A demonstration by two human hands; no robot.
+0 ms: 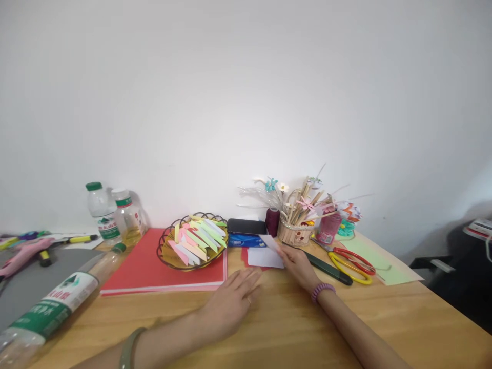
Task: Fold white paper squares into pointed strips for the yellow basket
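Fingers of right hand (298,265) pinched on white paper (265,257); left hand (230,303) open, flat on desk (292,328).

Wire basket (165,254) of paper strips on red sheet (142,269); scissors (351,264); two bottles (115,212) at wall.

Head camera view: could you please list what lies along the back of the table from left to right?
Two upright bottles → wire basket of folded paper strips → dark phone → maroon thread spool → woven holder of sticks and paper flowers → scissors.
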